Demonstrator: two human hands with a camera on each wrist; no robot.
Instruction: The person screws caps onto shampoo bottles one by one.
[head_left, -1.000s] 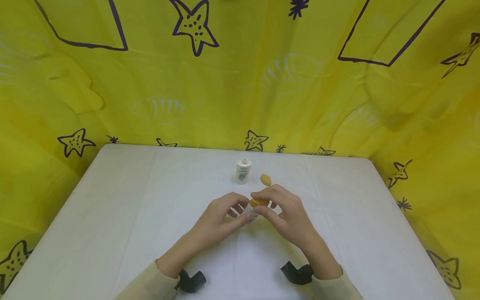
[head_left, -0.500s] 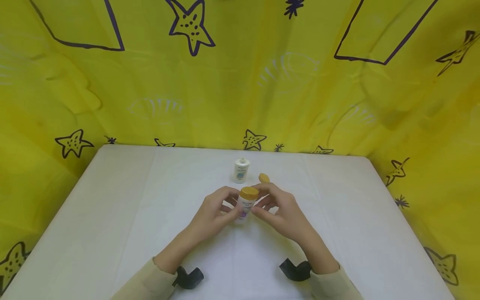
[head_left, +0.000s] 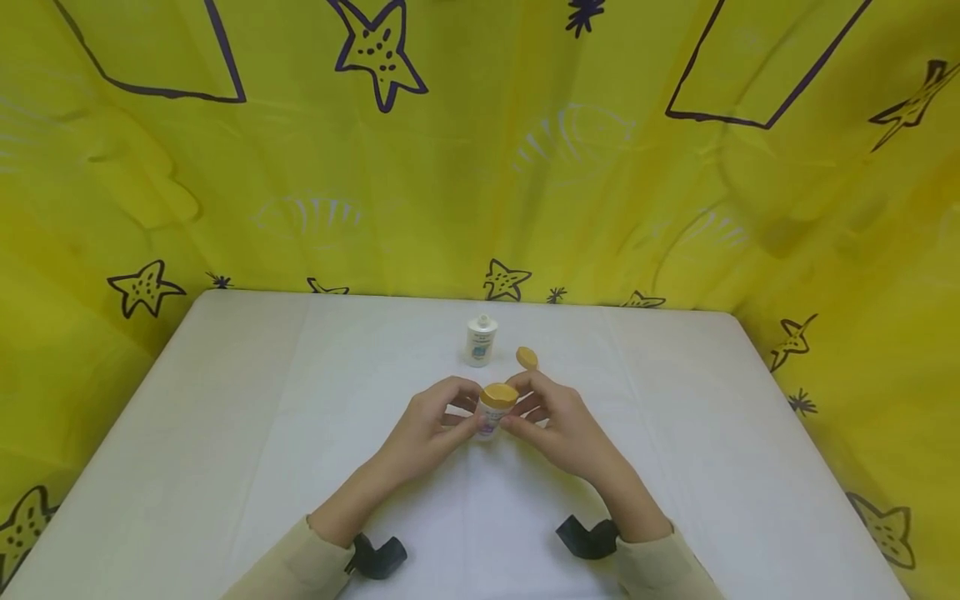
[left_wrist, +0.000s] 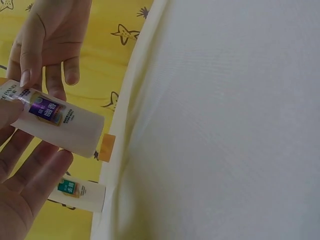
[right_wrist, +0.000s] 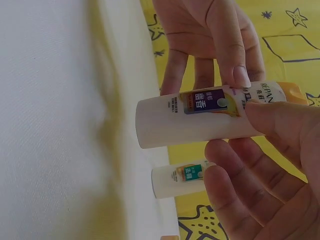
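Between the left hand and right hand, a yellow-capped white bottle.
Both hands pinch it; beyond them, an uncapped bottle stands on the surface near a loose yellow cap.

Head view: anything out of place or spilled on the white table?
Unlike the held purple-labelled white bottle, the standing green-labelled white plastic bottle is uncapped, its narrow neck bare; a loose yellow oval cap rests beside it. No spill shows.
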